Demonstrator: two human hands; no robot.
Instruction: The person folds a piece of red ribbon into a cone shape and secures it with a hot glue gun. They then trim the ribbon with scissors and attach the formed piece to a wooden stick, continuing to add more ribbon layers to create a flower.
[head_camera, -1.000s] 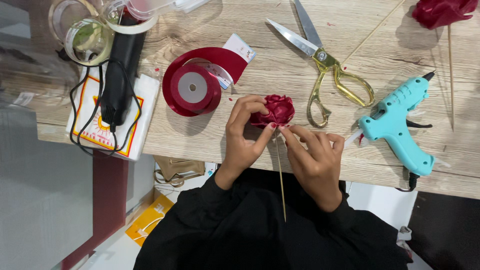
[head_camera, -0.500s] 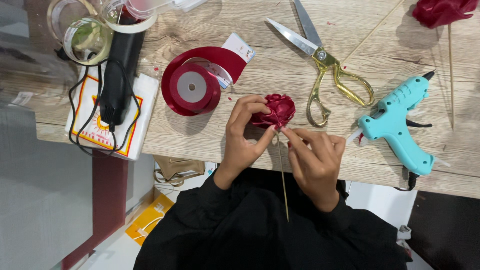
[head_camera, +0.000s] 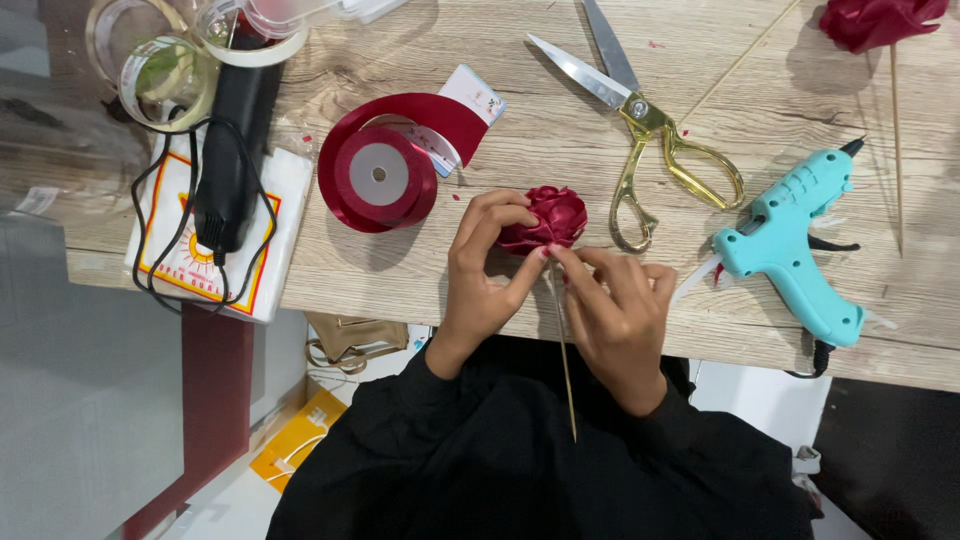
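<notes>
A pale wooden table (head_camera: 480, 290) is filling the head view, with a grey floor showing below its near edge. Lying on it are one red ribbon roll (head_camera: 380, 178), one pair of gold-handled scissors (head_camera: 650, 130) and one turquoise glue gun (head_camera: 795, 250). The ribbon rose (head_camera: 548, 218) — dark red, tightly folded, on a thin wooden stick (head_camera: 565, 360) — is sitting near the table's front edge. The left hand (head_camera: 485, 270) is cupping it, fingers curled around; the right hand (head_camera: 615, 310) is pinching its base.

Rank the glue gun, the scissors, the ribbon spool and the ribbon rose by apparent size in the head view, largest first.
1. Gold-handled scissors, blades cut off by the frame's edge
2. Turquoise glue gun, close to the scissors, so unsure
3. Red ribbon spool
4. Ribbon rose, partly hidden by the left hand
</notes>
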